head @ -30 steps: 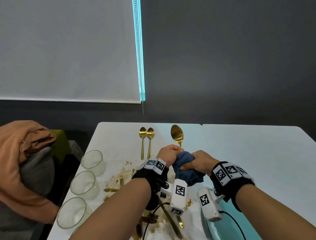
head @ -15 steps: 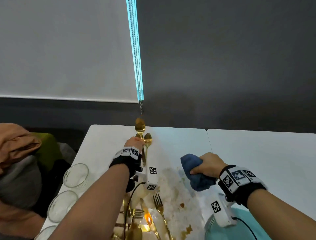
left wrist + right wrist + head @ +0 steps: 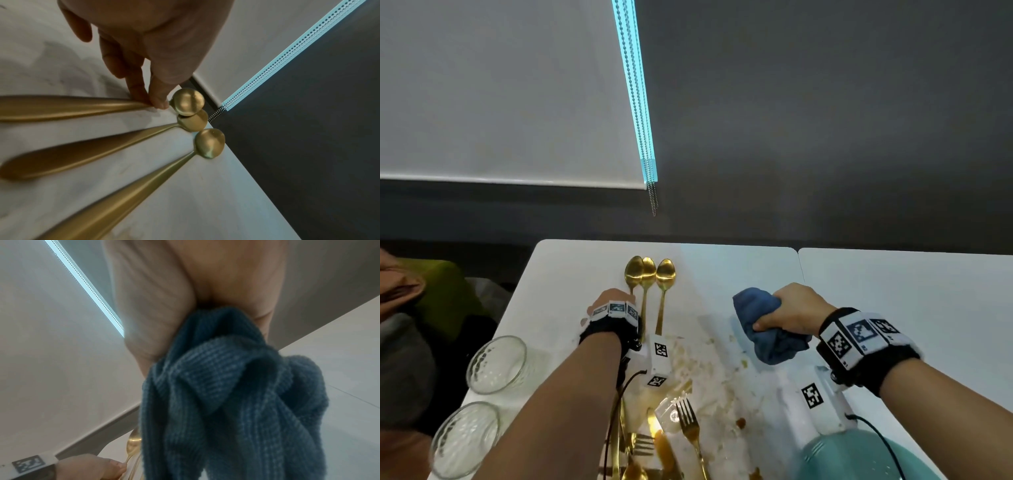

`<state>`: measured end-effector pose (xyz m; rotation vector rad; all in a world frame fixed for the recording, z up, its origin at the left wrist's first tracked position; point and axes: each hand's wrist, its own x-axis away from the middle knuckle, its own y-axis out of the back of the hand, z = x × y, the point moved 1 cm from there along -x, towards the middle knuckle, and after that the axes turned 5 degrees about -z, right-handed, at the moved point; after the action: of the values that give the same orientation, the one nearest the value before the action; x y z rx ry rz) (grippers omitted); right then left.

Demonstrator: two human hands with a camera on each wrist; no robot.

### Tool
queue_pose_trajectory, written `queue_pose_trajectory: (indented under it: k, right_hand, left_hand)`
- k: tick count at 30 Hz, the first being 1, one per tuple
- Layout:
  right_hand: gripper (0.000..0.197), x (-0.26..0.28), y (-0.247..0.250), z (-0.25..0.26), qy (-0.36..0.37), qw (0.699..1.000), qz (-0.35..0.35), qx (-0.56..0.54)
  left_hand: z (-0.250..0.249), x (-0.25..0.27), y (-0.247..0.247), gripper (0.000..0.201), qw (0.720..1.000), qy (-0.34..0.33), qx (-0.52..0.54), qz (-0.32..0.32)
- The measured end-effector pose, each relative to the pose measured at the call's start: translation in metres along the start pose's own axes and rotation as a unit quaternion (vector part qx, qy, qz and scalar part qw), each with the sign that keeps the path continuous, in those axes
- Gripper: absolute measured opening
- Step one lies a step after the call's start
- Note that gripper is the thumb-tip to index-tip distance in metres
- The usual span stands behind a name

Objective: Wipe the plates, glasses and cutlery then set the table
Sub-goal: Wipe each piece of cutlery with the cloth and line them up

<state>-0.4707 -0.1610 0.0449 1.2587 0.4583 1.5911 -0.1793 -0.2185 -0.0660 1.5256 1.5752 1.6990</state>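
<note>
- Three gold metal spoons lie side by side at the far end of the white desk (image 3: 571, 274); the leftmost spoon (image 3: 188, 101) has its bowl overlapping the middle spoon (image 3: 193, 121), and the rightmost spoon (image 3: 209, 142) lies just beside them.
- The left hand (image 3: 613, 298) pinches the neck of the leftmost spoon between fingertip and thumb, other fingers loosely bent, with the spoon down on the desk; it looks like a wiped spoon being laid in the clean row.
- The right hand (image 3: 791, 311) is fisted round a crumpled blue ribbed cloth (image 3: 767, 325), held above the desk to the right of the spoons.
- Judging by this, the cutlery-wiping step is in hand. Next the left hand must let go and fetch another piece from the near pile, where a gold fork (image 3: 688, 425) and other gold cutlery lie among brown smears.
- Two clear dimpled glasses (image 3: 496, 363) stand at the left edge; nothing shows inside them.
- A pale teal plate (image 3: 859, 459) sits at the near right; what I can see of it holds nothing, but much is cut off.
</note>
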Motion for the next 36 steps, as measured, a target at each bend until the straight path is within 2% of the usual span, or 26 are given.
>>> queue_pose_trajectory:
  k: [3,6,7,11,13,15,19,22,25,28,30,32,34,35,36]
  right_hand:
    - [0.028,-0.001,-0.003,0.002,0.006,1.000,0.005,0.003]
    - [0.028,0.002,-0.004,0.001,0.003,1.000,0.011,-0.014]
    - [0.026,0.004,-0.004,-0.001,0.002,0.999,0.017,-0.030]
    - [0.021,0.020,-0.003,-0.004,-0.005,0.993,0.049,-0.104]
    - [0.020,0.031,-0.005,-0.007,-0.016,0.986,0.055,-0.155]
    - [0.021,0.045,-0.010,-0.011,-0.033,0.968,0.052,-0.241]
    - [0.020,0.080,-0.023,-0.022,-0.069,0.901,0.044,-0.426]
    - [0.021,0.110,-0.035,-0.033,-0.073,0.880,0.047,-0.467]
    - [0.028,0.139,-0.047,-0.045,-0.079,0.871,0.037,-0.484]
    - [0.023,0.166,-0.054,-0.055,-0.085,0.854,0.015,-0.514]
    - [0.022,0.181,-0.057,-0.062,-0.092,0.844,0.000,-0.528]
    - [0.023,0.192,-0.059,-0.070,-0.096,0.838,-0.011,-0.537]
    - [0.023,0.202,-0.057,-0.078,-0.098,0.838,-0.017,-0.536]
    - [0.023,0.204,-0.057,-0.082,-0.099,0.840,-0.016,-0.533]
    - [0.023,0.206,-0.056,-0.087,-0.099,0.841,-0.013,-0.531]
  left_hand:
    - [0.004,-0.005,-0.006,0.036,1.000,0.025,-0.017,0.001]
    - [0.006,-0.007,-0.008,0.033,1.000,0.001,-0.017,-0.010]
    - [0.007,-0.003,-0.009,0.034,1.000,0.001,0.001,-0.006]
    - [0.006,0.022,0.000,0.038,0.999,-0.022,-0.033,-0.020]
    - [0.004,0.036,0.004,0.034,0.999,-0.040,-0.024,-0.023]
    - [0.001,0.060,0.009,0.030,0.999,-0.036,0.014,-0.019]
    - [-0.002,0.109,0.008,0.030,0.997,-0.041,0.056,0.029]
    - [0.004,0.156,-0.002,0.028,0.996,-0.053,0.061,0.045]
    - [0.011,0.198,-0.024,0.039,0.994,-0.063,0.048,0.079]
    - [0.015,0.233,-0.048,0.042,0.993,-0.060,0.031,0.097]
    - [0.018,0.253,-0.062,0.036,0.991,-0.078,0.048,0.098]
    - [0.017,0.268,-0.068,0.006,0.989,-0.088,0.047,0.106]
    - [0.018,0.270,-0.078,0.037,0.991,-0.099,0.033,0.088]
    - [0.019,0.272,-0.082,0.043,0.991,-0.097,0.029,0.084]
    - [0.019,0.273,-0.084,0.040,0.991,-0.106,-0.002,0.080]
